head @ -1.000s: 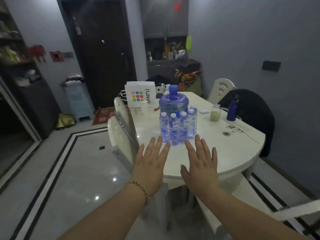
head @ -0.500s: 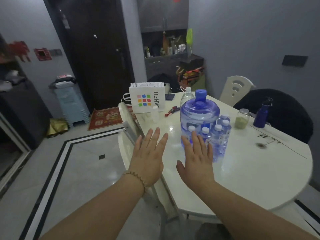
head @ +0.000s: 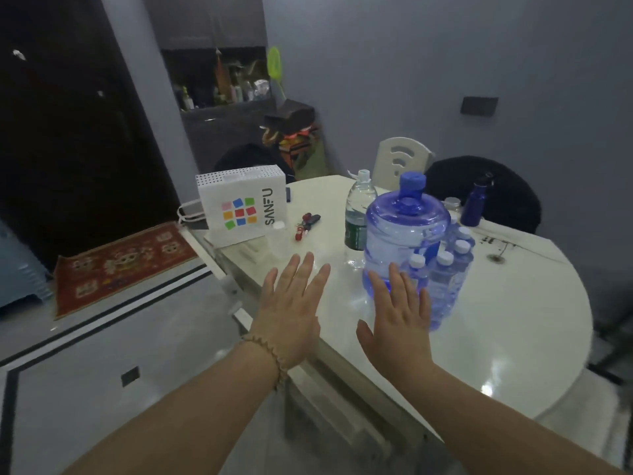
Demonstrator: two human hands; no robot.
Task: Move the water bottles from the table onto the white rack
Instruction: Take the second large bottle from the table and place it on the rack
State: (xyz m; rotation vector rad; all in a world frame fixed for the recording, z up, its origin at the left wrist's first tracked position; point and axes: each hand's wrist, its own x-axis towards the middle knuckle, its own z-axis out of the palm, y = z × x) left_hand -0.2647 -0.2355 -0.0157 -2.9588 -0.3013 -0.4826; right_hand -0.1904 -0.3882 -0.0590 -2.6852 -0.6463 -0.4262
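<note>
- Standing on the white table, at two o'clock from the hands, is the big blue water jug.
- Small water bottles cluster against the jug's near right side (white caps up).
- Right hand: flat, fingers spread, holding nothing, just before the jug.
- Left hand: likewise splayed and empty, at nine o'clock from the right.

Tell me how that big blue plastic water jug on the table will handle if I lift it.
The big blue plastic water jug looks full, so probably heavy. Its smooth, rounded walls may slip in bare hands. Its broad base should resist tipping.
</note>
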